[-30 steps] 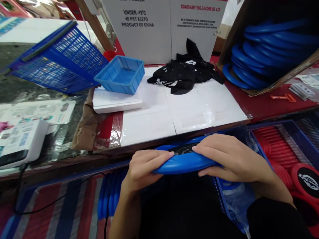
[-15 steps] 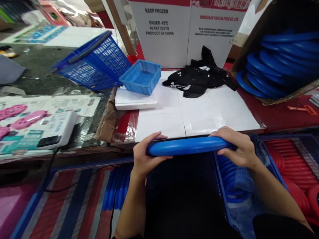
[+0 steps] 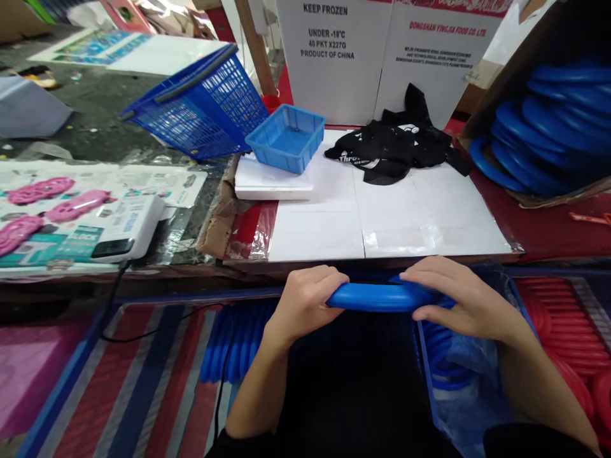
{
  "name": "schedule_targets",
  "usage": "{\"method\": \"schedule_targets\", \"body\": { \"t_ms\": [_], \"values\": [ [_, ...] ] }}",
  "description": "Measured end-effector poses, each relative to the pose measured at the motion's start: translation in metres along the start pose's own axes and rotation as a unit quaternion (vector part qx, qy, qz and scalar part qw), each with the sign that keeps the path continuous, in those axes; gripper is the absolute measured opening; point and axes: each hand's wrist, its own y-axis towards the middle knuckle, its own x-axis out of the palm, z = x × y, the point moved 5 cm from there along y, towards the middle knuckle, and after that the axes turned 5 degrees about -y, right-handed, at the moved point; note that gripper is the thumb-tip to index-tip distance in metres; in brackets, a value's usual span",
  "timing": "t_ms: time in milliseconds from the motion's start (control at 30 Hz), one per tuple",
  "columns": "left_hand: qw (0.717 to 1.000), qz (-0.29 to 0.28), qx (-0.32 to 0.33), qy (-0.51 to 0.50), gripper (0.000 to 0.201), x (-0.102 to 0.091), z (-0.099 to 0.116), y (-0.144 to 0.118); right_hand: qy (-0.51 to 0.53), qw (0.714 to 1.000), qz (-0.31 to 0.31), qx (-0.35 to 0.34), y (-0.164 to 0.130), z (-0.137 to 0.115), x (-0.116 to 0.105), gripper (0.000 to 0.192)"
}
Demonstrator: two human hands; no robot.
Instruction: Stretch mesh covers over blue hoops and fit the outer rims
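A smooth blue ring (image 3: 375,298), seen nearly edge-on, is held level in front of my body, just short of the table's near edge. My left hand (image 3: 308,299) is closed round its left side, knuckles up. On the right side my right hand (image 3: 451,296) grips it, fingers over the top and thumb underneath. Beyond the ring lies a white board (image 3: 424,213) on the table, with a crumpled black cloth (image 3: 398,149) bearing white print. The ring's far side is mostly hidden.
A small light-blue tray (image 3: 289,140) rests on a white slab, beside a tilted blue basket (image 3: 210,105). At the right, a carton holds stacked blue rings (image 3: 563,127). Below the table edge are crates with blue rings (image 3: 238,340) and red rings (image 3: 563,324). A black cable (image 3: 112,312) hangs at left.
My left hand has shifted from a spread hold at the ring's left end to a closed grip nearer the middle. Less of the ring shows between my hands. The view has swung slightly left.
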Motion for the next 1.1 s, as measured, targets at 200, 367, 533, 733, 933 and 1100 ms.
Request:
{"method": "schedule_targets", "body": {
  "t_ms": [200, 367, 533, 733, 933, 1100],
  "values": [
    [1.000, 0.005, 0.010, 0.023, 0.012, -0.001, 0.008, -0.001, -0.066, 0.997, -0.016, -0.018, 0.014, -0.027, 0.021, 0.048],
    [1.000, -0.015, 0.005, -0.020, 0.017, -0.002, 0.005, -0.004, -0.070, 0.997, 0.020, -0.033, 0.014, -0.028, 0.023, 0.044],
    [0.996, -0.050, 0.036, -0.070, 0.049, 0.000, 0.012, -0.001, -0.060, 0.997, 0.039, -0.031, 0.011, -0.028, 0.026, 0.040],
    [0.996, -0.005, 0.058, -0.065, 0.036, -0.002, 0.019, -0.007, -0.063, 0.994, 0.086, -0.020, 0.008, -0.039, 0.025, 0.032],
    [0.996, 0.031, 0.054, -0.066, 0.037, -0.005, 0.021, -0.009, -0.069, 0.991, 0.105, -0.034, 0.016, -0.044, 0.024, 0.031],
    [0.991, 0.023, 0.024, -0.129, 0.053, -0.015, -0.001, -0.012, 0.005, 0.992, 0.112, -0.050, 0.011, -0.021, 0.020, 0.039]
  ]
}}
